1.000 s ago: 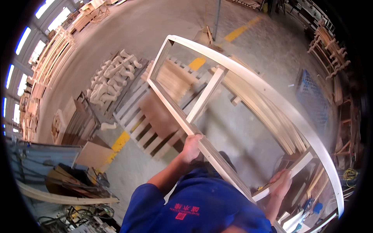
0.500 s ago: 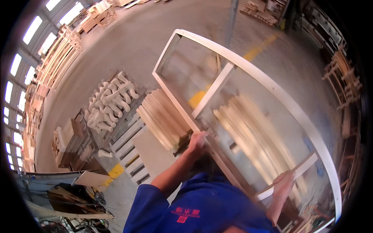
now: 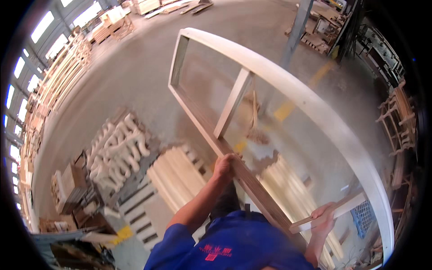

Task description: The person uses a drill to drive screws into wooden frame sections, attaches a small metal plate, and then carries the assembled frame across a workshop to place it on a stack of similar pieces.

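Observation:
A large wooden frame (image 3: 196,110) with one long curved rail and two crosspieces is held up in front of my body, slanting from upper left to lower right. My left hand (image 3: 225,165) is closed round its near straight rail, a little below the upper crosspiece. On the lower crosspiece, close to the near rail, my right hand (image 3: 322,217) has its fingers wrapped over the wood. The frame's far end is raised clear of the stacks beneath it.
Left of me, pale curved wooden legs (image 3: 118,153) lie in a pile. Light wood boards (image 3: 177,175) rest on a slatted pallet (image 3: 140,218), and another stack of long strips (image 3: 288,184) shows through the frame. A broom (image 3: 256,130) and a grey post (image 3: 297,33) stand ahead; a blue crate (image 3: 362,218) is at right.
The floor and stacks have shifted in view as I move. The wooden frame's far end has swung a little left and up in the picture; both hands keep their grip.

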{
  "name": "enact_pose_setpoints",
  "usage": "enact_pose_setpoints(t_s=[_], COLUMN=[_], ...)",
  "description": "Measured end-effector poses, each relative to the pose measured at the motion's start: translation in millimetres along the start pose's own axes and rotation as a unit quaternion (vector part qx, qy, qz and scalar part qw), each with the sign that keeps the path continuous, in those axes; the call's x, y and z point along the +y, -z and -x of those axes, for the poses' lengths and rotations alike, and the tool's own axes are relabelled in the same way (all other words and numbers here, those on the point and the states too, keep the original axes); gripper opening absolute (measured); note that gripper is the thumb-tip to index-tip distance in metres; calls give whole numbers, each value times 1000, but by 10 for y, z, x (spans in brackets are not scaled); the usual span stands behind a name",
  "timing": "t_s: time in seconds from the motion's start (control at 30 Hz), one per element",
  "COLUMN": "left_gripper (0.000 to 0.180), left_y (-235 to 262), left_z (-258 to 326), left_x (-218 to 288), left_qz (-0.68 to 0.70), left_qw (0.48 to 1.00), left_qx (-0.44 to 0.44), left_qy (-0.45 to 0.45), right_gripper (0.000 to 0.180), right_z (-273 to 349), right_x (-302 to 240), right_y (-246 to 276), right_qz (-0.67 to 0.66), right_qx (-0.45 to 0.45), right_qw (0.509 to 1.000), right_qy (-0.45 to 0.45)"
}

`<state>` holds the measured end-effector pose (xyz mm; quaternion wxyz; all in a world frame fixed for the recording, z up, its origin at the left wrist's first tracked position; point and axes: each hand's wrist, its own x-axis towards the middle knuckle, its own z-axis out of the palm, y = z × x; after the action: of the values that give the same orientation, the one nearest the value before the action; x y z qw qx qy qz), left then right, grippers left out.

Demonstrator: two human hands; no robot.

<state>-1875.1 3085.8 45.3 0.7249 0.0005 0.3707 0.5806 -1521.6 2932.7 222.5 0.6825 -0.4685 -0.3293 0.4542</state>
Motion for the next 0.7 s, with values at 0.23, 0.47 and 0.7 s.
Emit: enact_pose_setpoints(t_s=[0.23,0.47,0.7], left_gripper=[26,22,48], left_y=[-847,-1229,-1612], left_z=[-1859,-2804,-3496], left_x=[1679,2642,3407], left_qz=[-31,-107,-138], left_qw=[998,992,983], left_qx=[20,-67,-113], left_qy=[-43,-28,46], right_gripper=[26,20,21], right_z=[-1955,-3314,-4456], right_x=[753,1260,1785], right_y=[-1879,-3579,-5098], right_qz=[-6,-24,26], right_qx=[-146,-265,-287], right_qw=[988,964,953], right_qy=[-55,-19,92])
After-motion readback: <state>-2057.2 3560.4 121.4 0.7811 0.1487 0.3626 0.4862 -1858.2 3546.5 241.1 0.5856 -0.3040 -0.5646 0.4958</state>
